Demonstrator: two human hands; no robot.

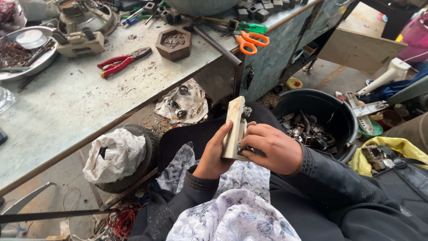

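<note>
We hold a cream switch plate (234,129) upright over our lap, just left of the black bucket (343,117) of metal scrap. Our left hand (215,154) has its grip clamped on the plate's lower left edge; our right hand (273,149) is closed around the plate's right side, fingers on the metal fittings there. Up and left of the bucket, the desk (67,102) carries red pliers (122,61), orange scissors (252,42) and a hexagonal weight (174,43).
</note>
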